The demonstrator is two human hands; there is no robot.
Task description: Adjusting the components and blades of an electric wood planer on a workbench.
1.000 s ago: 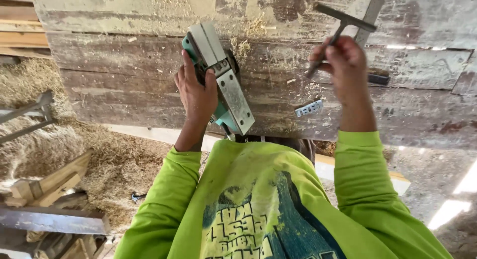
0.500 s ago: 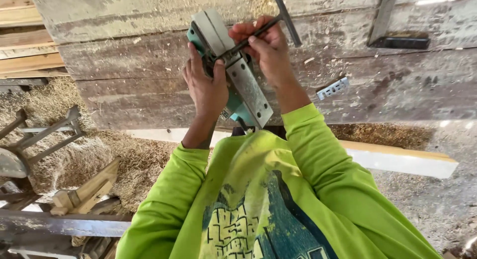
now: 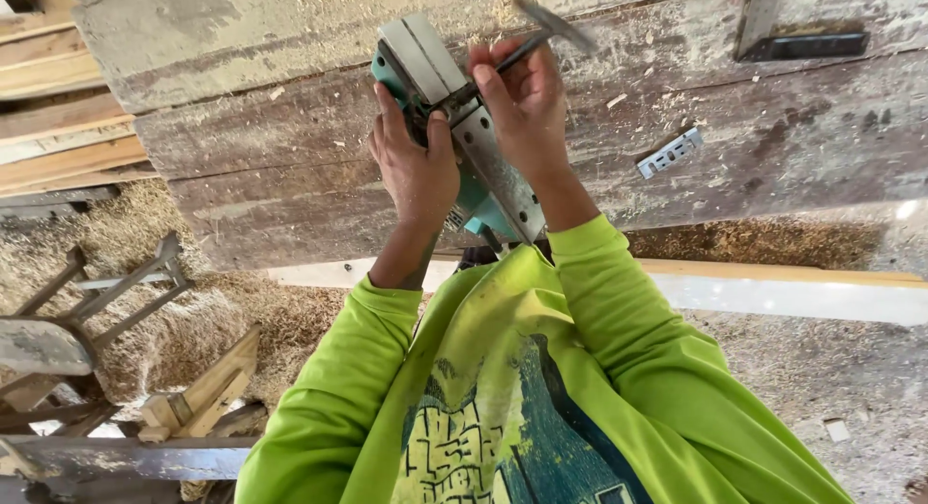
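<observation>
Worn plank bench (image 3: 290, 166), grey and stained, dusted with wood chips. On it, well right of the hands: a small grey metal plate with holes (image 3: 669, 153); further up right, a metal square (image 3: 793, 30) lying flat against the boards. Stacked pale boards (image 3: 58, 127) at far left. Below the bench, heaps of sawdust (image 3: 164, 340), a weathered wooden frame (image 3: 106, 301) and offcuts (image 3: 208, 393). A long pale board (image 3: 773, 287) runs along the ground to the right. The person's lime-green sleeves fill the lower view and hide the ground directly beneath.

Electric planer (image 3: 454, 127): teal body, flat grey metal sole facing up toward the camera, lying on the bench between both hands, tilted so its length runs from upper left to lower right. Sole scuffed, dull. Its lower end is partly hidden by the right wrist.

Left hand (image 3: 416, 166): wrapped around the planer's side, fingers closed on the body, thumb across the sole's edge.

Right hand (image 3: 527, 108): fingers pinched tight around a dark T-shaped wrench (image 3: 527, 40), whose lower tip meets the planer near mid-sole; the crossbar is blurred above the knuckles.

No containers in view.
</observation>
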